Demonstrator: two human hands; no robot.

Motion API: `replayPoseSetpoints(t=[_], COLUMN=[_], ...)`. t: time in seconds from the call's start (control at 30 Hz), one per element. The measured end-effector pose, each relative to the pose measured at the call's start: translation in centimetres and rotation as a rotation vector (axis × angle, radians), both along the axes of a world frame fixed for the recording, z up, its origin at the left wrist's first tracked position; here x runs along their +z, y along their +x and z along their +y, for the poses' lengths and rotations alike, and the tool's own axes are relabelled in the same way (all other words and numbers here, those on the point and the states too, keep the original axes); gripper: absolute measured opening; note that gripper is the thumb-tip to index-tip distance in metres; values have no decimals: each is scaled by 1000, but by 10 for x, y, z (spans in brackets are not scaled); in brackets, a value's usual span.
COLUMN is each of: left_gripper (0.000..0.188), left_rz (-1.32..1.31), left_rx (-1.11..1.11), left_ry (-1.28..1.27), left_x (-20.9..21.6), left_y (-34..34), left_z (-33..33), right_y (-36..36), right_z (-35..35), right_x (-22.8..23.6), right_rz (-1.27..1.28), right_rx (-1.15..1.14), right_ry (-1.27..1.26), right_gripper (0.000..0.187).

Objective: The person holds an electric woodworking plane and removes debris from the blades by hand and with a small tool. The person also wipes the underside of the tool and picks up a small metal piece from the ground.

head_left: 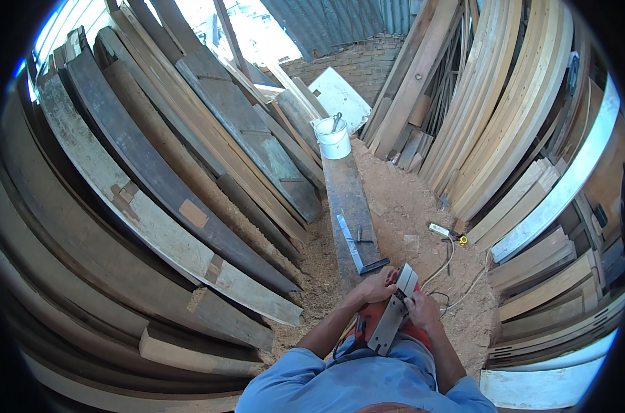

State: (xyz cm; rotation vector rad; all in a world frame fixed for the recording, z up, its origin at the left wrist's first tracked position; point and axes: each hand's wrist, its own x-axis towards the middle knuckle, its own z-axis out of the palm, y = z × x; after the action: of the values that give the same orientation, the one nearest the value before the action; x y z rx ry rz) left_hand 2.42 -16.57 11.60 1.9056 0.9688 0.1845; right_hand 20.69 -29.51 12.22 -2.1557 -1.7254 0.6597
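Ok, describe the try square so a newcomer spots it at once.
Find the long, worn plank with a white bucket at its far end. On its near end, just beyond the left hand, lies the try square: L-shaped and bright-bladed, unlike the small dark tool beside it.

A narrow bench (345, 187) runs down the middle of the frame, its top stained and worn. A white bucket (333, 144) stands at its upper end; lower down lie a metal square (350, 244) and, just beside its blade, a small dark tool (359, 236). Sawdust covers the floor (398, 196). Right of centre, a white power strip (439, 229) and a pale cord (449, 264) lie on it.
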Motion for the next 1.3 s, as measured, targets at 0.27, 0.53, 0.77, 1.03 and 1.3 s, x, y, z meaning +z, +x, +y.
replayPoseSetpoints(t=[0.27, 0.53, 0.77, 1.03, 1.3], left_gripper=[67, 69, 69, 65, 63], left_rz=[2, 1, -11, 12, 22], left_rx=[-11, -1, 4, -17, -15], left_ry=[7, 5, 4, 33, 32], left_x=[2, -10, -4, -5, -3], left_y=[-1, -1, 1, 2, 4], left_z=[-1, 0, 0, 0, 0], right_y=[-1, -5, 1, 5, 9], right_z=[-1, 0, -3, -4, -2], right_x=[4, 8, -5, -5, -18], right_rz=[21, 6, 35, 49, 54], right_rx=[-9, -60, 23, 83, 90], right_ry=[-32, -64, 95, 159, 142], right_gripper=[27, 27, 26, 28, 28])
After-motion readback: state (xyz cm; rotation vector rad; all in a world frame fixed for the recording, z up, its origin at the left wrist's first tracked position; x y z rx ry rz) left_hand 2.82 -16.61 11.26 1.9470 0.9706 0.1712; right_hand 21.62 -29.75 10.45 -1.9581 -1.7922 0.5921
